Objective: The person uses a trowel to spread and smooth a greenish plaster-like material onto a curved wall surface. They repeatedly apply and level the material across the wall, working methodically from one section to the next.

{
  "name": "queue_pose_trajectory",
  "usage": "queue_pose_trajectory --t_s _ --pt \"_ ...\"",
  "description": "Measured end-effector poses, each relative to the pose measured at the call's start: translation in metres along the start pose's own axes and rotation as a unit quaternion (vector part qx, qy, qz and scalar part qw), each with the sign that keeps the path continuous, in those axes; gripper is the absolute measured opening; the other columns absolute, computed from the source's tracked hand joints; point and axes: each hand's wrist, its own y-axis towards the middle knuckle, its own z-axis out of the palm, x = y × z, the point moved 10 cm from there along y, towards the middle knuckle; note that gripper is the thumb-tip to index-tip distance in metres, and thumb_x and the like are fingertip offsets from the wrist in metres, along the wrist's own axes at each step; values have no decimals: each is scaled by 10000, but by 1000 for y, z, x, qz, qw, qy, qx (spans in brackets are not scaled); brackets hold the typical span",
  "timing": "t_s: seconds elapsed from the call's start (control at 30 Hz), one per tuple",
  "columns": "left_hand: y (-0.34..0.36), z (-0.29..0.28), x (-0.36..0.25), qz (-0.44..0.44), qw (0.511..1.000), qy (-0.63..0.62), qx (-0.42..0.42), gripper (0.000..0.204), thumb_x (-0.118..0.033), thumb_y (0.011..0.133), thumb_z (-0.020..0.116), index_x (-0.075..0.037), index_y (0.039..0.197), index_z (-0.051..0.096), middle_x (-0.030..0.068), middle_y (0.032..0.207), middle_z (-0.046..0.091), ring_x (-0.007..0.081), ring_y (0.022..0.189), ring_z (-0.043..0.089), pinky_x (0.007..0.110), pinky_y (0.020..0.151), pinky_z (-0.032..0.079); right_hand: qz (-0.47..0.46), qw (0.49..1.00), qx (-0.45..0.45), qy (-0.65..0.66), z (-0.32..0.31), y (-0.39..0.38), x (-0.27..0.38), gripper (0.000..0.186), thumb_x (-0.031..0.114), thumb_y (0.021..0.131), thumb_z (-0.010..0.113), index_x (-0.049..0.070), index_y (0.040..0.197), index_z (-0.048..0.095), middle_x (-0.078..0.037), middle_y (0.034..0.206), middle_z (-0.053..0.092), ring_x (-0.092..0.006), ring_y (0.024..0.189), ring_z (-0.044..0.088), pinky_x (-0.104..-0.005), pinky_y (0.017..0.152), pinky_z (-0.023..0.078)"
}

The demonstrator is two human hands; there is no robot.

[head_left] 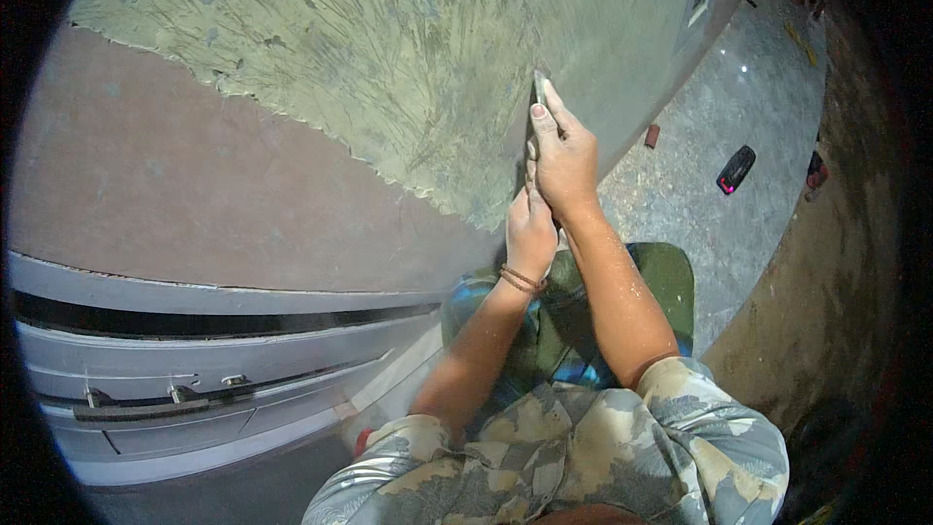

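A long panel bears a coat of pale yellow-green filler, scored with dark streaks and ending in a ragged edge. Both hands press a narrow flat block, seen edge-on, against this coat near its right side; only its pale tip shows past the fingers, and its exact kind is hidden. My right hand is closed round the upper part, fingers pointing away from me. Just below and touching it, my left hand is closed round the lower part, with a brown cord bracelet on its wrist.
Below the filler runs a dull brown surface, then grey slotted trim at lower left. On the grey floor to the right lie a black handheld device with a pink light and a small reddish-brown block. Brown ground lies beyond.
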Motion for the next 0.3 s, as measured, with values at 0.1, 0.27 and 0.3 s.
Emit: queue_pose_trajectory --t_s 0.1,0.27,0.3 --pt "-28 -19 31 -75 997 -5 6 488 -295 1093 341 93 1280 570 285 1196 656 379 1106 627 401 963 465 -88 994 -3 -62 14 -24 2 426 182 1029 576 18 1422 561 -143 1152 725 -179 1070 670 -285 914 510" --pt "-69 -47 42 -87 983 159 39 521 -333 1070 402 46 1418 485 230 1386 591 388 1273 562 402 1063 415 22 994 101 -43 40 -72 -33 454 162 1020 589 -11 1435 525 -211 1383 616 -246 1323 554 -326 1107 394" --pt "-64 -44 44 -97 991 81 52 567 -369 1060 422 34 1458 440 221 1420 574 427 1288 546 422 1085 407 28 993 110 -40 44 -67 -34 454 162 1020 589 -11 1435 525 -211 1383 616 -246 1323 554 -326 1107 394"
